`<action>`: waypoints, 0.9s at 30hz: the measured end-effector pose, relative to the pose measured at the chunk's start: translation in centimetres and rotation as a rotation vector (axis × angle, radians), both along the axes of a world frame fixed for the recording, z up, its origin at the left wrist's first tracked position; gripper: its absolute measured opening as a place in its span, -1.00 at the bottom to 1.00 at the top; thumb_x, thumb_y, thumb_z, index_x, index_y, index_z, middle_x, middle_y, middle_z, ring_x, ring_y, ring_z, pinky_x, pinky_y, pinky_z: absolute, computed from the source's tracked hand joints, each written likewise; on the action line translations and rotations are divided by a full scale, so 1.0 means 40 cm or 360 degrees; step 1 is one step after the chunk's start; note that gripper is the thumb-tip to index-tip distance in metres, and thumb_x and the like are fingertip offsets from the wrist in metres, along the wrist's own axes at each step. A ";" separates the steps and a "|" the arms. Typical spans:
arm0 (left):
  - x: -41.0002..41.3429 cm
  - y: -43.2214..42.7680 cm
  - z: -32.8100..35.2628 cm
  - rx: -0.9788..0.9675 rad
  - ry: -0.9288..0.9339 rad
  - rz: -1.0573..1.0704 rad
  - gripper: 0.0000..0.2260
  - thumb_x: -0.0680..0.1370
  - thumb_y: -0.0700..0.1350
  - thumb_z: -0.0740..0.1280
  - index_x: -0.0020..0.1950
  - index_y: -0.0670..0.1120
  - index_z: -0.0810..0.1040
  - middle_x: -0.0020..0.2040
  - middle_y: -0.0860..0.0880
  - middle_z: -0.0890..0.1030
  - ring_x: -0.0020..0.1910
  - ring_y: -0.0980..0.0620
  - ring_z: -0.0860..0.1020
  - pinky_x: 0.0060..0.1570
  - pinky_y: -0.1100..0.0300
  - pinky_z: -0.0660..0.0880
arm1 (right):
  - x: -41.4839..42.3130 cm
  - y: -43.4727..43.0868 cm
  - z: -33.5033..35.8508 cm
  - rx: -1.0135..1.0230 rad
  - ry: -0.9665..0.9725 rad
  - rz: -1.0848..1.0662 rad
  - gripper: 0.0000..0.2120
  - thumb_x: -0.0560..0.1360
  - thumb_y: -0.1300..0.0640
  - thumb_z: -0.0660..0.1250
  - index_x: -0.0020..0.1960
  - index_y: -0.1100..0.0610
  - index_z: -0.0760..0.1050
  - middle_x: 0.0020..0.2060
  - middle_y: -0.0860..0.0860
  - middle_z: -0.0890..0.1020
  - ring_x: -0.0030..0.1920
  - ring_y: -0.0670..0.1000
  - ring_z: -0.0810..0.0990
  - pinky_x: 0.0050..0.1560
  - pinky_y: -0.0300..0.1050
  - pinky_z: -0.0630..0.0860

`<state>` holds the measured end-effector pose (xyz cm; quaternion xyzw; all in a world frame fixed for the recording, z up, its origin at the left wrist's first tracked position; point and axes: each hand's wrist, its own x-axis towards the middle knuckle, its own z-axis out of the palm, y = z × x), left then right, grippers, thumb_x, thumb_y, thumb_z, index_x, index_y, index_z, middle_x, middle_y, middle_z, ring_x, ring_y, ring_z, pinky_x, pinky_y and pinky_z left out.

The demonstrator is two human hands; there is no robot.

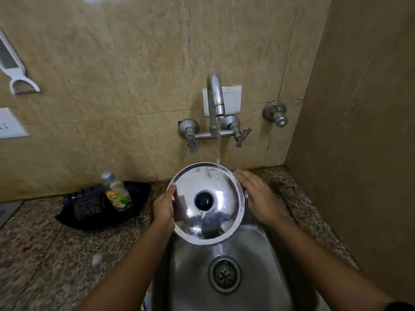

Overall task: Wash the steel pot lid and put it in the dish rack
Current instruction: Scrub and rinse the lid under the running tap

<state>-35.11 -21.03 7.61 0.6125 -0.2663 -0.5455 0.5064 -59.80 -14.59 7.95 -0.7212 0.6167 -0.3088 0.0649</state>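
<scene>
Beige stone tiles line the wall behind a speckled granite counter, with a steel sink set into it and a side wall closing in on the right. A wall tap is running, and its thin stream falls onto the upper right part of the steel pot lid, which is held over the back of the sink, tilted toward the camera with its dark knob facing up. Water runs off the lid's lower edge toward the drain.

The left hand grips the lid's left rim, thumb over the top face and fingers hidden behind it. The right hand lies flat and open at the lid's right edge, fingers spread and blurred; it seems to touch the rim, though whether it truly grips is hard to tell.

As for progress, the lid looks shiny and carries no visible suds, so this is probably the rinse, either before soaping or after it. A bottle of dish soap stands on a black tray on the counter to the left, apart from both hands. No dish rack shows anywhere in view, so placing the lid there is not yet done.
</scene>
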 end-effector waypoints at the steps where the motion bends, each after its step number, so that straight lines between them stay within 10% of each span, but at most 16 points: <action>1: 0.000 0.005 -0.004 0.0052 0.0040 0.0025 -0.72 0.49 0.03 0.40 -0.23 -0.18 0.53 -0.21 -0.13 0.58 -0.20 -0.08 0.55 -0.03 0.08 0.52 | 0.002 0.003 -0.007 -0.0016 0.0084 0.0102 -0.48 0.53 0.22 0.15 0.47 -0.03 0.27 0.48 -0.05 0.29 0.48 -0.07 0.17 0.49 -0.04 0.07; 11: -0.117 0.055 0.007 0.0069 -0.0103 -0.0299 -0.76 0.59 0.05 0.20 -0.08 -0.07 0.55 0.05 -0.19 0.63 0.06 -0.18 0.57 0.22 -0.10 0.47 | 0.141 -0.110 0.051 0.0466 0.0344 0.0054 -0.47 0.64 -0.08 -0.07 0.55 0.11 0.01 0.56 0.02 0.00 0.56 0.03 -0.04 0.52 0.03 -0.09; 17: -0.139 0.043 0.032 -0.0124 0.0146 -0.0254 -0.73 0.64 -0.08 0.15 0.02 -0.23 0.57 -0.11 -0.18 0.63 -0.14 -0.09 0.60 -0.06 0.08 0.54 | 0.218 -0.004 -0.020 -0.0164 0.1058 0.0164 -0.48 0.57 -0.08 0.01 0.47 0.10 0.26 0.46 0.05 0.35 0.47 0.05 0.29 0.47 0.07 -0.06; 20: -0.125 0.038 0.034 -0.0084 0.0051 -0.0149 -0.73 0.62 -0.04 0.19 -0.01 -0.21 0.56 -0.18 -0.11 0.59 -0.14 -0.10 0.56 -0.13 0.13 0.48 | 0.132 0.051 -0.091 -0.0256 0.1176 0.0605 -0.49 0.61 -0.05 0.05 0.53 -0.04 0.07 0.53 -0.05 0.18 0.53 0.00 0.11 0.47 0.05 0.00; 27: -0.055 0.028 0.025 0.0026 -0.0255 -0.0088 -0.63 0.57 0.06 0.27 0.12 -0.23 0.59 0.04 -0.17 0.61 0.06 -0.16 0.56 0.23 0.00 0.45 | -0.058 0.088 -0.109 0.0021 0.0843 0.0407 -0.26 0.52 -0.29 0.15 0.55 0.01 -0.02 0.55 -0.05 0.07 0.55 -0.06 -0.03 0.47 0.01 0.07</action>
